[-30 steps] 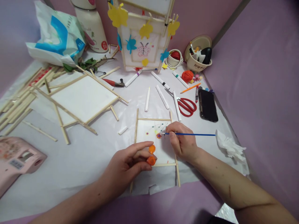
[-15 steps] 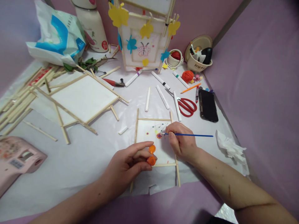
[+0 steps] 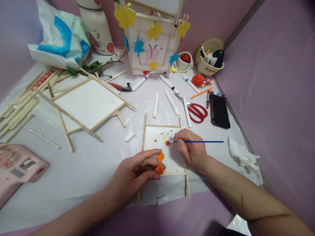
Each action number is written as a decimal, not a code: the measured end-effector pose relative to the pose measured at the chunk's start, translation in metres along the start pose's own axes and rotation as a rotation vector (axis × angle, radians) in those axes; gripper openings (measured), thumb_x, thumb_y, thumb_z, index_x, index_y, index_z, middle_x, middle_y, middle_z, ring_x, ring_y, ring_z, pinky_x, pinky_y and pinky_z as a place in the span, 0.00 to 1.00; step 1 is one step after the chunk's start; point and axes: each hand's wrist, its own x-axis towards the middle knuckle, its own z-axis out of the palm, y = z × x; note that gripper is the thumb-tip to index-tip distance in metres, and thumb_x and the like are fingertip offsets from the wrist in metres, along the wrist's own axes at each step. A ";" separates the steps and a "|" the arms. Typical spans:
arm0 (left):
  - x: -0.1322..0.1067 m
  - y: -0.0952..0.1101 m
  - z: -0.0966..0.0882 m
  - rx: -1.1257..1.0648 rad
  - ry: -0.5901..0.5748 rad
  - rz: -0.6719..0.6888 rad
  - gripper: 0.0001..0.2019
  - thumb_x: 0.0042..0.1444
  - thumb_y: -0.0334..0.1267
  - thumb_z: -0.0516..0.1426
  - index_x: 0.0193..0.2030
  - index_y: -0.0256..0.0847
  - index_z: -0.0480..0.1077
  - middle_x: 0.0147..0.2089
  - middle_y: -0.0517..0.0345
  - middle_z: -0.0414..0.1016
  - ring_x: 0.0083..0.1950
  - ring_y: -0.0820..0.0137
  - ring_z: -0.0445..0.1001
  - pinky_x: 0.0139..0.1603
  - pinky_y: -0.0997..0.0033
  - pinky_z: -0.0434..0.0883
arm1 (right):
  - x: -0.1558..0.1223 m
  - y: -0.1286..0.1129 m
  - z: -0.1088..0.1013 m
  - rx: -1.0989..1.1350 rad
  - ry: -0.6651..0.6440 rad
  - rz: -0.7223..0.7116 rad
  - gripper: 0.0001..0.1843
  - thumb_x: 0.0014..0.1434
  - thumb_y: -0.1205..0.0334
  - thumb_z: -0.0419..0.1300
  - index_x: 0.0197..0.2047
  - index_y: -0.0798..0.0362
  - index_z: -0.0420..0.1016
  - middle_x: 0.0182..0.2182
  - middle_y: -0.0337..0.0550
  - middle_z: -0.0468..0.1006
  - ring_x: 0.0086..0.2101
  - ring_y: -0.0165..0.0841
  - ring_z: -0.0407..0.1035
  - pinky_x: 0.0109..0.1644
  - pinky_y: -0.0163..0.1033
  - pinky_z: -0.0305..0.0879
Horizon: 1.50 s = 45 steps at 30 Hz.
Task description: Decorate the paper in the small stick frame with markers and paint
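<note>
My right hand (image 3: 192, 150) pinches a thin blue paintbrush (image 3: 204, 141), its tip touching a small orange flower (image 3: 167, 143) painted on a white paper panel (image 3: 157, 137) framed with wooden sticks. My left hand (image 3: 134, 173) is closed around a small orange paint pot (image 3: 159, 169) with its orange lid (image 3: 160, 157) flipped up, resting on the panel's lower left part.
White marker pens (image 3: 155, 105) and red scissors (image 3: 197, 112) lie beyond the panel, a black phone (image 3: 219, 111) to the right, crumpled tissue (image 3: 242, 154) near the right wall. A larger stick frame (image 3: 86, 105) lies left, a pink device (image 3: 19, 167) at near left, a decorated lantern (image 3: 152, 39) behind.
The brush handle has tilted slightly and the right hand shifted a touch; the left hand and paint pot stay still.
</note>
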 end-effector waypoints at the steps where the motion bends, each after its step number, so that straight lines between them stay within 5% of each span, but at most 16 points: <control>1: 0.000 0.000 0.000 -0.002 0.001 0.001 0.22 0.54 0.27 0.62 0.56 0.45 0.72 0.39 0.60 0.82 0.41 0.69 0.80 0.45 0.72 0.76 | 0.000 0.000 0.000 0.001 0.011 -0.002 0.07 0.62 0.71 0.51 0.36 0.52 0.68 0.27 0.42 0.73 0.29 0.34 0.68 0.34 0.40 0.65; 13: -0.001 0.001 0.000 -0.023 -0.012 0.030 0.22 0.55 0.24 0.62 0.55 0.48 0.73 0.39 0.65 0.82 0.41 0.75 0.80 0.44 0.80 0.75 | -0.001 0.001 0.002 0.023 0.008 -0.016 0.07 0.61 0.71 0.51 0.35 0.53 0.68 0.27 0.42 0.73 0.28 0.34 0.68 0.33 0.39 0.65; 20: 0.000 0.010 0.002 -0.001 0.016 -0.003 0.22 0.52 0.22 0.62 0.53 0.45 0.73 0.37 0.66 0.83 0.39 0.77 0.80 0.42 0.83 0.75 | -0.005 -0.003 -0.007 0.244 0.198 -0.146 0.06 0.63 0.69 0.50 0.40 0.52 0.68 0.29 0.44 0.74 0.29 0.35 0.68 0.33 0.43 0.65; 25: 0.000 0.009 0.003 -0.020 0.012 0.005 0.22 0.53 0.22 0.61 0.53 0.44 0.73 0.37 0.65 0.82 0.38 0.77 0.80 0.41 0.82 0.75 | -0.004 -0.021 -0.025 0.201 -0.021 -0.309 0.11 0.67 0.65 0.48 0.34 0.52 0.67 0.26 0.44 0.75 0.27 0.33 0.69 0.31 0.42 0.65; 29: -0.001 0.007 0.002 -0.018 -0.006 0.027 0.22 0.53 0.22 0.61 0.53 0.45 0.73 0.38 0.65 0.82 0.39 0.76 0.80 0.42 0.81 0.76 | -0.005 -0.030 -0.028 0.211 -0.072 -0.397 0.09 0.64 0.66 0.49 0.33 0.51 0.68 0.26 0.44 0.76 0.27 0.34 0.71 0.30 0.42 0.66; 34: 0.000 0.001 0.001 -0.012 -0.009 0.069 0.22 0.54 0.24 0.62 0.54 0.48 0.73 0.38 0.66 0.82 0.39 0.76 0.80 0.41 0.83 0.75 | -0.006 -0.030 -0.021 0.244 -0.006 -0.349 0.08 0.61 0.68 0.50 0.34 0.50 0.68 0.26 0.42 0.75 0.25 0.33 0.68 0.28 0.42 0.65; 45: 0.001 0.006 0.001 -0.031 -0.006 0.027 0.23 0.53 0.22 0.62 0.53 0.49 0.74 0.38 0.68 0.82 0.38 0.78 0.80 0.41 0.84 0.75 | -0.006 -0.030 -0.015 0.246 -0.072 -0.279 0.07 0.56 0.72 0.51 0.35 0.53 0.68 0.25 0.46 0.76 0.24 0.35 0.67 0.29 0.42 0.62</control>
